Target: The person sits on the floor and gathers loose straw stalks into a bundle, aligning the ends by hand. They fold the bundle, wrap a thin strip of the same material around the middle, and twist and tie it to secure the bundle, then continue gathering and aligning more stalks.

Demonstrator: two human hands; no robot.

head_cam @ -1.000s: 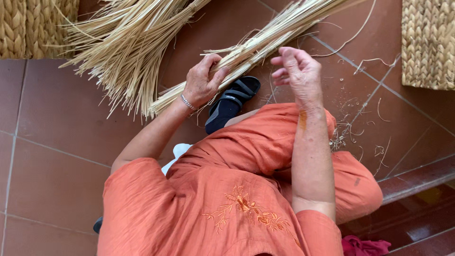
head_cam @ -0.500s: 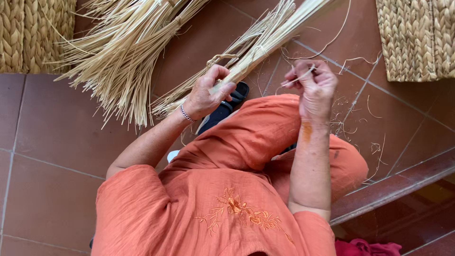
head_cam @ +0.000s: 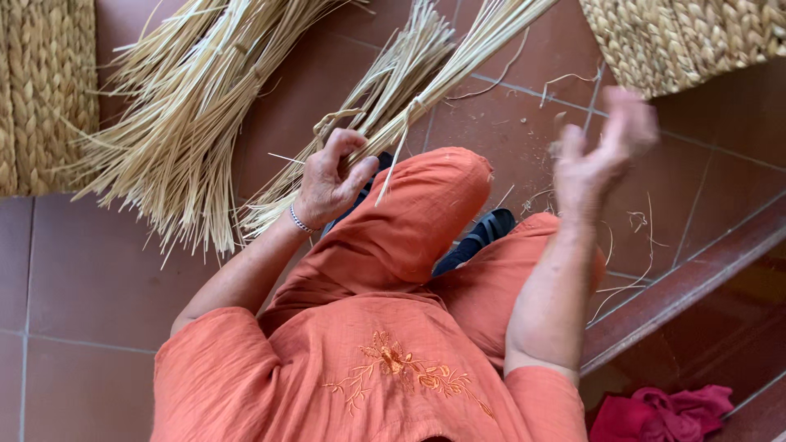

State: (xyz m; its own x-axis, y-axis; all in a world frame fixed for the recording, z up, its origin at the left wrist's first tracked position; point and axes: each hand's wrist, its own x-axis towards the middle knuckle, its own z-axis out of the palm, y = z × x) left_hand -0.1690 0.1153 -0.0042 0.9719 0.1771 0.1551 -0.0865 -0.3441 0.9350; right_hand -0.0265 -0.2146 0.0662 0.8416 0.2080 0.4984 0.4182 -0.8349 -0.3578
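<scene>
At the far left edge a woven straw mat [head_cam: 37, 90] lies on the terracotta floor tiles [head_cam: 74, 278]. Next to it a loose sheaf of pale straw stalks [head_cam: 184, 115] fans downward. The left hand [head_cam: 332, 180], a thin bracelet [head_cam: 300, 221] at its wrist, is curled around the lower part of a second, tied bundle of straw [head_cam: 401, 90] — the fingers closed on a few stalks beside the raised knee in orange cloth. That bundle slants up to the right, its cut ends spreading below the hand. A dark sandal [head_cam: 475, 239] shows between the legs. The right hand [head_cam: 602, 151] is lifted in the air and blurred — fingers spread, holding nothing that can be made out. A woven basket [head_cam: 696, 37] fills the upper right corner; a red cloth [head_cam: 663, 413] lies at the lower right, past the dark step edge [head_cam: 679, 286].
</scene>
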